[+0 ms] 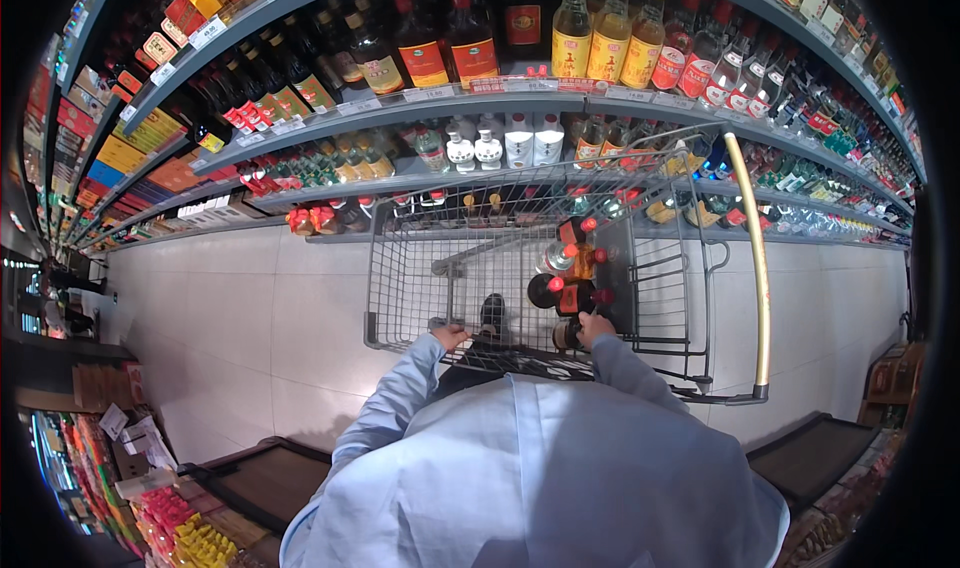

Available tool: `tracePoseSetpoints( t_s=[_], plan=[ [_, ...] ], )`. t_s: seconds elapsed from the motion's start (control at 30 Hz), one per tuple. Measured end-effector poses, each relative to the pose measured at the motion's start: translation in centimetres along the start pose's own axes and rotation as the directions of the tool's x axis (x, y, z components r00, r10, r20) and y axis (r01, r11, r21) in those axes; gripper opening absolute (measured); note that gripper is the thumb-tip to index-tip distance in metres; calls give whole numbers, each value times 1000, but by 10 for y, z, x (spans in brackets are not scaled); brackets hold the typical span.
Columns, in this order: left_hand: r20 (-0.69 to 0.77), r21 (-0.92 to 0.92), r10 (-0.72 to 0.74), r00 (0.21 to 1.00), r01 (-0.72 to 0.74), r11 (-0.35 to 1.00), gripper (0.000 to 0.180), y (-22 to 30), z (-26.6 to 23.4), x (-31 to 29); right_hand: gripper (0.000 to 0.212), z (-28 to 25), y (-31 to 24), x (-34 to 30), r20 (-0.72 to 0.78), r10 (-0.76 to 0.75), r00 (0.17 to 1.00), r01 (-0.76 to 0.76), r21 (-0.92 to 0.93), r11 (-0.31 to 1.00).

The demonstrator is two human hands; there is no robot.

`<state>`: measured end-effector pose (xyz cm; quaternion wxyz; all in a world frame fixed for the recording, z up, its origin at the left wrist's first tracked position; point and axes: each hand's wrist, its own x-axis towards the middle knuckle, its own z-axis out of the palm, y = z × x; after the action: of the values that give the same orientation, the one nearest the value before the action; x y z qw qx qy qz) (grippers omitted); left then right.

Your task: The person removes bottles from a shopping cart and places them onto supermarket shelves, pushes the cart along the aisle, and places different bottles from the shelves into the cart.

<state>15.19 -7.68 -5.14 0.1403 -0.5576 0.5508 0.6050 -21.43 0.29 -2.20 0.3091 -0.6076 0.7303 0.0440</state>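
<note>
A wire shopping cart (410, 278) stands in front of me, with its gold-coloured handle bar (750, 258) to the right. My left hand (452, 338) is closed on the near rim of its basket. At the right end of the basket, my right hand (597, 326) grips a dark bottle (567, 335), whose neck is mostly hidden by the fingers. Just beyond it several more bottles lie or stand close together, among them a dark one with a red cap (574, 298), a clear one (556, 258) and an amber one (583, 262).
Beyond the cart, long shelves (440, 93) hold rows of bottles: dark ones, yellow-labelled ones (608, 43) and white ones (520, 141). Pale floor tiles (230, 318) run around the cart. Behind me are dark-topped stands (815, 458) and colourful packets (165, 513) at the lower left.
</note>
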Motion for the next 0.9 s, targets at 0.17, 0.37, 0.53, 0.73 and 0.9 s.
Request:
tracePoseSetpoints(
  t_s=[0.17,0.37,0.53,0.73,0.9],
  plan=[
    [-160,39,203,966,-199,979,61,24,-3,-10,22,-7,-2,-4,62,-94,994,100,-102,990],
    [-111,-88,331,937,-341,936,51,70,6,-22,17,-44,-7,-15,-130,-137,982,130,-59,990],
    [-35,-163,375,926,-375,912,57,96,17,-34,20,-123,-37,-62,-275,-183,944,209,69,975],
    [40,-339,523,852,-480,809,71,127,21,-47,23,-232,-84,-133,-359,-401,843,483,176,858],
    [162,-889,810,563,-273,368,72,173,31,-102,17,-284,-104,-164,-376,-483,791,598,310,739]
  ],
)
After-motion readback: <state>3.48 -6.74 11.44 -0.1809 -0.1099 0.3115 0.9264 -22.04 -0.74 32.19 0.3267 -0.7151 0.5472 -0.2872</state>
